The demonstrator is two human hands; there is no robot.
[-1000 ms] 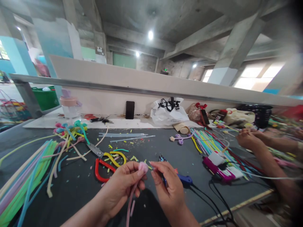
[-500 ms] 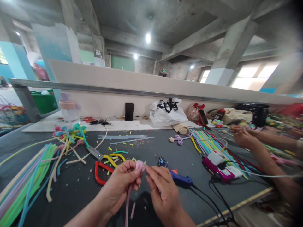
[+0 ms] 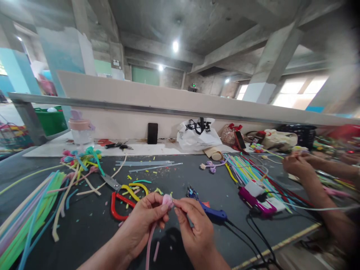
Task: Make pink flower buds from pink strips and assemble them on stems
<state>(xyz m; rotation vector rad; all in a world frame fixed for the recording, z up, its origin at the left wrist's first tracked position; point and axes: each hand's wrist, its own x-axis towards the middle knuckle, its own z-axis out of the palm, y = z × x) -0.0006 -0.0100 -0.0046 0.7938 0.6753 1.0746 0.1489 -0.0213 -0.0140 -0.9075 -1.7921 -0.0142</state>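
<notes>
In the head view, the left hand (image 3: 143, 219) is closed on a small pinkish-lilac bloom (image 3: 168, 200), thumb against its near side and fingers curled behind it. The bloom lies at the tips of this thumb and forefinger, above the counter (image 3: 123, 243), and a pink strip (image 3: 150, 245) hangs below it past the fingers. The right hand (image 3: 195, 225) meets the bloom from the right, its forefinger tip at the bloom's edge and its thumb just below; whether these tips pinch anything is too small to tell.

A short pink piece (image 3: 156, 251) lies on the counter beneath the hands. Scissors (image 3: 112, 182) with a red and a yellow handle rest beyond the left hand, blades towards a cluster of coloured blooms (image 3: 81, 159). A blue-handled tool (image 3: 215, 213) lies to the right of the right hand, its cord running towards the near edge. Further right is another person's hand (image 3: 298, 165).
</notes>
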